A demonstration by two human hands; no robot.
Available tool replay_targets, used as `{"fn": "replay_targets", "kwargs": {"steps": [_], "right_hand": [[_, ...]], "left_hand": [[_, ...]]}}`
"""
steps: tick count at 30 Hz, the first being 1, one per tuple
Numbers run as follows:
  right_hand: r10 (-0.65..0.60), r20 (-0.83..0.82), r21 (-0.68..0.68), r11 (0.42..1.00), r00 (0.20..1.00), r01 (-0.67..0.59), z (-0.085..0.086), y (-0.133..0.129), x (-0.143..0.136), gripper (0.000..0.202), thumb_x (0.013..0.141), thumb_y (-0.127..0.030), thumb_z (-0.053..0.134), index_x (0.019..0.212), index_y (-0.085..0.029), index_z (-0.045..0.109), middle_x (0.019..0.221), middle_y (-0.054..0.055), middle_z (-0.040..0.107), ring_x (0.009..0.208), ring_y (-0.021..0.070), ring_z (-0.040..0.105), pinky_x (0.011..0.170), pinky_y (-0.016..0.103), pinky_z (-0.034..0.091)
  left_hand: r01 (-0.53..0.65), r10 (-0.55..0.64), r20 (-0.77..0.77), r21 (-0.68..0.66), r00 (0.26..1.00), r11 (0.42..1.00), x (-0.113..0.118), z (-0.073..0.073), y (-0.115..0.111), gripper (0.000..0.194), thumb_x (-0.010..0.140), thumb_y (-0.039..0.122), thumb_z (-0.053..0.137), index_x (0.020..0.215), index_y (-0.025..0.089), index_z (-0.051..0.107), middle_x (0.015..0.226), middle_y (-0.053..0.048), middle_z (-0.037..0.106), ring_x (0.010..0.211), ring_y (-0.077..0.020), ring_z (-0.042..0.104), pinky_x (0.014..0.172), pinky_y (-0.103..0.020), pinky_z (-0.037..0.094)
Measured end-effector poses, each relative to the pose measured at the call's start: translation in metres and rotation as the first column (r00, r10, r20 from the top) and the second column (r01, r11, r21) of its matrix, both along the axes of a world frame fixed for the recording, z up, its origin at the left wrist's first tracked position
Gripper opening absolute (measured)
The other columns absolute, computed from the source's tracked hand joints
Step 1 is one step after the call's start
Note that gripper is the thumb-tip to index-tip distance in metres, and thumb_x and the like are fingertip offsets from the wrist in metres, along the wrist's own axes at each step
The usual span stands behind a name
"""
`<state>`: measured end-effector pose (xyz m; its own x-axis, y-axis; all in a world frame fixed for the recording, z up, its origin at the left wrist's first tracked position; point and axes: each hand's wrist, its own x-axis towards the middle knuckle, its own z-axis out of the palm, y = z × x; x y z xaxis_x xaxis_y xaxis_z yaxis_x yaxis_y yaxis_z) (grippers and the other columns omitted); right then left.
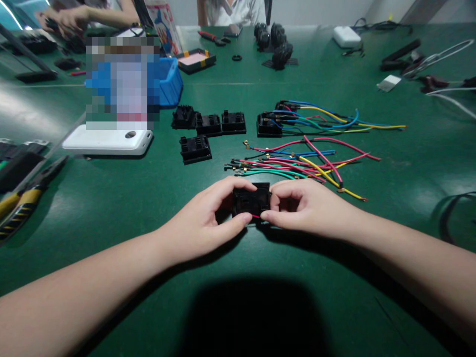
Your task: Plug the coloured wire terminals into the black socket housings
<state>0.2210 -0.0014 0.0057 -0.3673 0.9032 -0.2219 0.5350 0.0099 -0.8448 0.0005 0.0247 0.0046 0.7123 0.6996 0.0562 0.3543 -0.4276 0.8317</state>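
Note:
A small black plastic housing (pixel 251 202) is held between both hands just above the green table. My left hand (pixel 211 213) grips its left side, the index finger over the top and the thumb at the near edge. At the right side, my right hand (pixel 297 202) pinches the housing, fingers curled and thumb at the near corner. A short red strip, perhaps a wire (pixel 256 216), shows between the two thumb tips. Just beyond lies a loose bundle of coloured wires (pixel 282 166) with metal terminals. Behind it are housings with wires attached (pixel 269 125).
Several similar black housings (pixel 233 122) sit left of the wired ones. A white power bank (pixel 107 140), blue bin (pixel 169 82) and yellow-black pliers (pixel 28 203) lie to the left. Along the back are red-handled pliers (pixel 211 37) and black coiled cables (pixel 280 47). Other people sit across the table.

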Motion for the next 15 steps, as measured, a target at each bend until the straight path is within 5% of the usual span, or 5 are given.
{"fn": "replay_targets", "kwargs": {"steps": [11,15], "right_hand": [[0.127,0.117,0.307,0.939,0.985,-0.158,-0.0034,-0.0009,0.0029,0.024,0.081,-0.034,0.063,0.065,-0.017,0.057,0.059,-0.003,0.053,0.056,0.0096,0.046,0.054,0.023,0.032],[0.16,0.28,0.498,0.819,0.947,-0.286,-0.0035,-0.004,0.0032,0.025,0.085,-0.034,0.058,0.066,-0.016,0.057,0.064,0.0,0.057,0.056,0.0103,0.047,0.052,0.024,0.029]], "left_hand": [[0.056,-0.034,-0.086,0.264,0.996,0.963,-0.0028,-0.0024,0.0022,0.038,0.085,0.029,0.063,0.12,0.017,0.052,0.117,-0.006,0.06,0.109,-0.0175,0.056,0.096,-0.027,0.044],[0.046,-0.017,-0.1,0.291,0.995,0.956,-0.0028,-0.0035,0.0038,0.039,0.084,0.03,0.065,0.119,0.017,0.053,0.117,-0.005,0.062,0.109,-0.0169,0.057,0.099,-0.027,0.043]]}}
